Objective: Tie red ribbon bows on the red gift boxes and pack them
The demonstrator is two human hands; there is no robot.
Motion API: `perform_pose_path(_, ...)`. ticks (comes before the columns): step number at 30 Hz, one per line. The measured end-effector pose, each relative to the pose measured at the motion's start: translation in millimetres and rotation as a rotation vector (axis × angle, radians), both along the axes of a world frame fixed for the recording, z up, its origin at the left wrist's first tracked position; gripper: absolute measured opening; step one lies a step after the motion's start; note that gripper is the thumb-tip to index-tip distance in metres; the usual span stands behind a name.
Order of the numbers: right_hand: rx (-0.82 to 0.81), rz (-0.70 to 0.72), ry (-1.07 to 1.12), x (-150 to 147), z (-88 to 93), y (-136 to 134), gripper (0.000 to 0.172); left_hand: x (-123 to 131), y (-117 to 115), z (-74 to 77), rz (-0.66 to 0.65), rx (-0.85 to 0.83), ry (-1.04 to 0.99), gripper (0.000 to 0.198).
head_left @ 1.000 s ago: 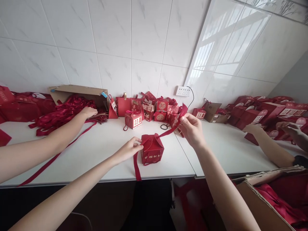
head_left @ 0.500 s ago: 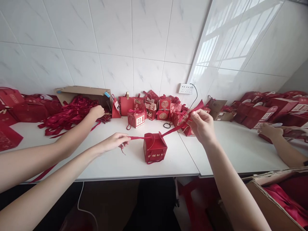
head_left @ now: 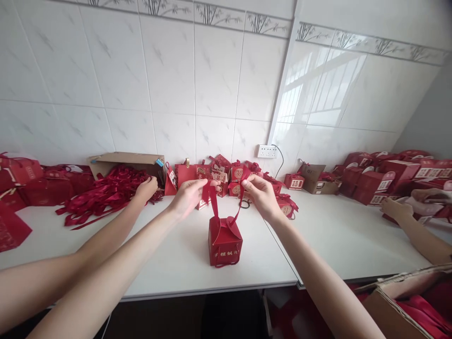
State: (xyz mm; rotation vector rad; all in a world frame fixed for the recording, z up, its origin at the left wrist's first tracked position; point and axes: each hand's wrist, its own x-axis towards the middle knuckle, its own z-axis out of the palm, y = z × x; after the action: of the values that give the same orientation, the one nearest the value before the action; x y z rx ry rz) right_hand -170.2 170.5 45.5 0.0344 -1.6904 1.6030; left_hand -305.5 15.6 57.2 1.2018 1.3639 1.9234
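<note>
A small red gift box [head_left: 225, 240] with gold lettering and a cord handle stands upright on the white table. A red ribbon [head_left: 214, 201] runs through its folded top, and both ends rise in a V. My left hand [head_left: 189, 197] pinches one end, up and to the left of the box. The other end is pinched in my right hand [head_left: 259, 192], up and to the right. Behind my hands, finished-looking red boxes [head_left: 238, 174] are partly hidden.
A co-worker's hand [head_left: 146, 189] reaches to a heap of red ribbons [head_left: 106, 193] by a cardboard carton [head_left: 127, 157]. Another co-worker's hand [head_left: 397, 207] is near stacked red boxes [head_left: 374, 181] at right. An open carton [head_left: 391, 306] stands front right; a power socket [head_left: 266, 151] is on the wall.
Both my hands have risen and come closer together, lifting the ribbon ends from a spread line into a V above the box. The view has tilted up.
</note>
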Motion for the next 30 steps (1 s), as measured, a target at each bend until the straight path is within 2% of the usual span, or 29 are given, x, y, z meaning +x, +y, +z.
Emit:
perform_pose_path(3,-0.014,0.014,0.007,-10,5.0,-6,0.029,7,12,5.4,0.064,0.044,0.175,0.036)
perform_pose_path(6,-0.007,0.029,0.022,-16,7.9,-10,0.028,14,16,7.1,0.164,-0.027,0.355,0.039)
perform_pose_path(9,-0.016,0.025,0.028,-20,9.4,-11,0.029,20,18,6.4,0.269,-0.022,0.488,0.034)
perform_pose_path(13,-0.019,0.007,0.04,-23,10.7,-13,0.03,23,22,4.1,0.356,0.02,0.579,0.025)
perform_pose_path(18,0.021,-0.022,0.066,-25,12.1,-15,0.026,20,21,2.5,0.392,0.035,0.638,0.025)
perform_pose_path(24,0.076,-0.027,0.117,-27,15.1,-16,0.017,22,17,3.8,0.533,-0.055,0.737,0.061)
perform_pose_path(27,0.067,-0.019,0.12,-27,17.9,-19,0.017,26,17,6.1,0.513,-0.066,0.793,0.072)
perform_pose_path(30,0.045,-0.022,0.095,-26,20.4,-21,0.018,31,17,8.7,0.465,-0.08,0.815,0.075)
